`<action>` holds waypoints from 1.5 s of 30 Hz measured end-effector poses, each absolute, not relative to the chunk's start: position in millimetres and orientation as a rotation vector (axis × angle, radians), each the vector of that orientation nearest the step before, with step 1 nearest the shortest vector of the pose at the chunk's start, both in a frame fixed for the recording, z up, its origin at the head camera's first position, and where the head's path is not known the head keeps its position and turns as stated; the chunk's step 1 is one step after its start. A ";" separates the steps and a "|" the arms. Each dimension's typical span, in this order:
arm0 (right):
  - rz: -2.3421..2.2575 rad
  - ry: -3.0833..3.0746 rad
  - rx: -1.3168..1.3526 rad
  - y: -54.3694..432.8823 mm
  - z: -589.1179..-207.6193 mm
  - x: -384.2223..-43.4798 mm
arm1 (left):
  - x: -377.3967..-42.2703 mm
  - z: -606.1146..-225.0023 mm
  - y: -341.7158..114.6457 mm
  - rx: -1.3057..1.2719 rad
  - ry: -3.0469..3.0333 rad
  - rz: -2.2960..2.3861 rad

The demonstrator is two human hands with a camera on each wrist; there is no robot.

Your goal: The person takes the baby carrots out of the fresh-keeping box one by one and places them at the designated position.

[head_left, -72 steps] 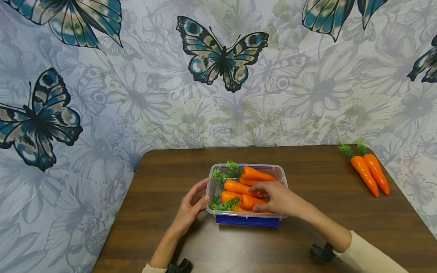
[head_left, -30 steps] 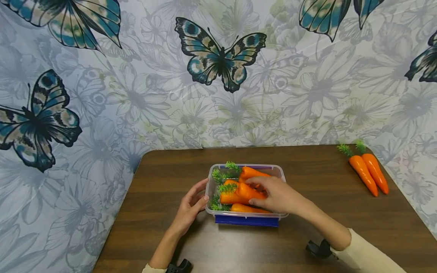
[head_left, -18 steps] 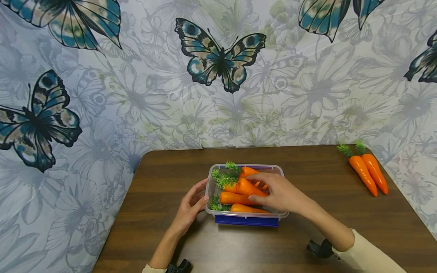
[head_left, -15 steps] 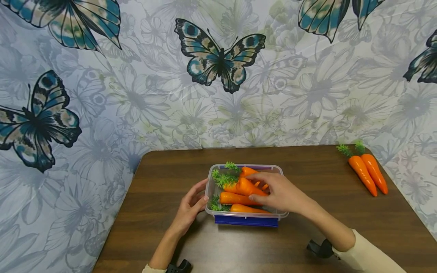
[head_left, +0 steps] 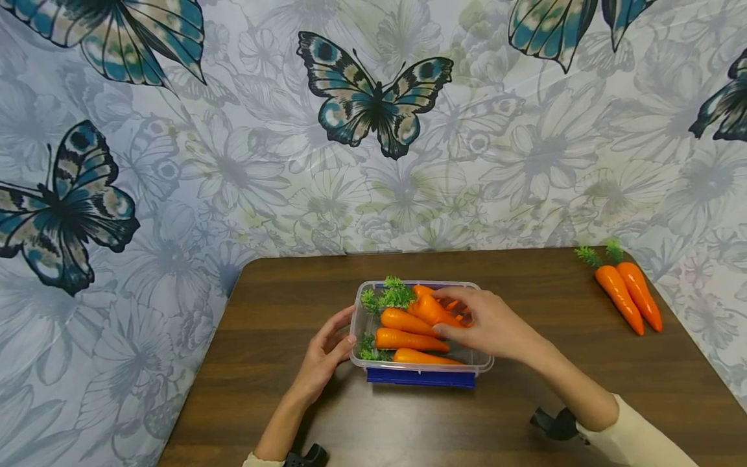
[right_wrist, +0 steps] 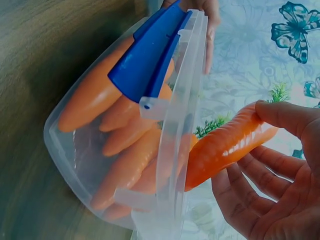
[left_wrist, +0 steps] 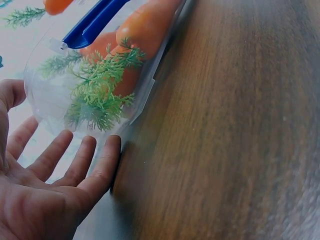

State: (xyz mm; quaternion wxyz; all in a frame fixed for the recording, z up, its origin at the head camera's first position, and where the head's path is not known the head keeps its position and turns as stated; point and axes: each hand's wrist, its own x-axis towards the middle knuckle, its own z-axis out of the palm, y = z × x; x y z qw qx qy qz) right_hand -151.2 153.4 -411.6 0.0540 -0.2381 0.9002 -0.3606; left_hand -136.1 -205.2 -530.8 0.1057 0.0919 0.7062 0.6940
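Observation:
A clear plastic box [head_left: 481, 368] with a blue front latch [head_left: 420, 378] stands on the table with several orange toy carrots [head_left: 408, 340] inside, their green tops toward the left. My right hand [head_left: 493, 324] holds one carrot [head_left: 433, 310] between thumb and fingers over the back half of the box. In the right wrist view this carrot [right_wrist: 225, 147] is raised at the rim, clear of the carrots lower down. My left hand [head_left: 327, 350] rests against the box's left side. Its fingers [left_wrist: 102, 167] are extended along the wall, as the left wrist view shows.
Two more carrots [head_left: 627, 298] lie side by side at the table's back right corner. The wooden table [head_left: 292, 292] meets a wall hanging [head_left: 496, 194] printed with flowers and butterflies.
My right hand has lifted a carrot from the front of the pile and carried it toward the back of the box, uncovering the carrots in front. The left hand and box stay put.

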 end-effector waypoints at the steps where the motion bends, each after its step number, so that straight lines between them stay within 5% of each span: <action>1: -1.108 2.726 -0.713 155.2 -411.5 -151.3 | -136.1 -531.0 -205.3 0.269 2.086 2.041; 45: -1.147 2.900 -0.293 219.4 -419.2 -152.2 | -139.7 -535.2 -208.6 0.318 2.073 2.035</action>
